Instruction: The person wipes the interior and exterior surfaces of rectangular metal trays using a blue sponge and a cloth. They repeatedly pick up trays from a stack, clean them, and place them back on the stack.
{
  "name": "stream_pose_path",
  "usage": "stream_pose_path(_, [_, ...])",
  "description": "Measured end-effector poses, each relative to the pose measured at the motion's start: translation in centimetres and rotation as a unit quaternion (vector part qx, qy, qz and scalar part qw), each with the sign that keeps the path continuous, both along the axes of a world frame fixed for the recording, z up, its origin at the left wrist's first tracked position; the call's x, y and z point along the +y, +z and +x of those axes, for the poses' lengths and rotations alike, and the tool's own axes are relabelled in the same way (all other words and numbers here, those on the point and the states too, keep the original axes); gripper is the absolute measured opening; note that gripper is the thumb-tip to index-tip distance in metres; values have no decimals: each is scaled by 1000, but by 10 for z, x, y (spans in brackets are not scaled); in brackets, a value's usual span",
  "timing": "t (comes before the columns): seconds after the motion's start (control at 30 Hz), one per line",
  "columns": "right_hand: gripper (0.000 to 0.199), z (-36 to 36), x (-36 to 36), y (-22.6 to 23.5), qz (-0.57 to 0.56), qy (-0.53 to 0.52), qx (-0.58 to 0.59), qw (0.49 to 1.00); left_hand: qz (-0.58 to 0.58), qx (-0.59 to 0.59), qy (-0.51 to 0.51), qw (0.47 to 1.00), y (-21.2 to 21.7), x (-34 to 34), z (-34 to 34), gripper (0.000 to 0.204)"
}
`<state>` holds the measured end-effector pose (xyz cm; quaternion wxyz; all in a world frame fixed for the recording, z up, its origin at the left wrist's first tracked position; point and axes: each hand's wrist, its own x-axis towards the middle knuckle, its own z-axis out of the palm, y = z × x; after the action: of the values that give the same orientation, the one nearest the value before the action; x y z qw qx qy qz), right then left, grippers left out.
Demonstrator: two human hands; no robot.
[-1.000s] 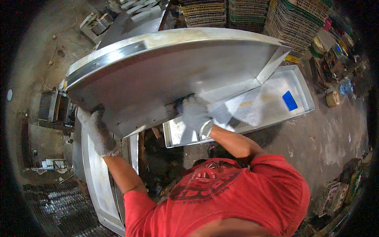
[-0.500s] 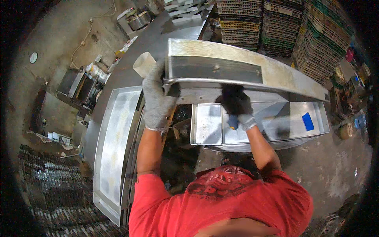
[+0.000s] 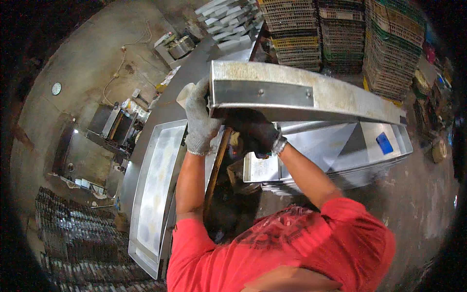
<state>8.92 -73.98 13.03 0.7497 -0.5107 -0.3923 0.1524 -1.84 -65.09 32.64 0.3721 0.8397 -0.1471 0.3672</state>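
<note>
A long, shallow metal tray [image 3: 355,92] is held tilted up on its side, its pale outer wall with a riveted dark strip facing up. My left hand [image 3: 198,117], in a grey work glove, is closed around the tray's left end. My right hand [image 3: 254,130], in a dark-palmed glove, is closed under the tray near that same end. The end of a blue-handled tool [image 3: 262,155] barely shows below the right hand; the rest is hidden. Beneath the raised tray lies a stack of similar trays [image 3: 331,163], with a blue block [image 3: 384,143] in the top one.
Another shallow tray [image 3: 156,182] rests at the left beside the dark metal table [image 3: 170,104]. A pale cylinder [image 3: 182,98] stands behind my left hand. Folded metal pieces [image 3: 228,22] are piled at the table's far end. Tall stacks of crates [image 3: 294,41] stand beyond.
My right hand has moved left along the tray, close to my left hand. The tray's left end has dropped slightly, and the whole view has shifted a little.
</note>
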Motion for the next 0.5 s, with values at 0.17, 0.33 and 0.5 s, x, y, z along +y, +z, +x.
stream_pose_path(0.17, [48,-3,-6,11,237,197,102,946,-5,-14,-87,996,6,-32,-14,66])
stream_pose_path(0.33, [49,-22,-12,-9,185,393,310,846,66,-33,85,994,21,-57,-29,59])
stream_pose_path(0.5, [31,-60,-102,-113,-165,165,-149,961,55,-25,52,997,45,-66,-46,59])
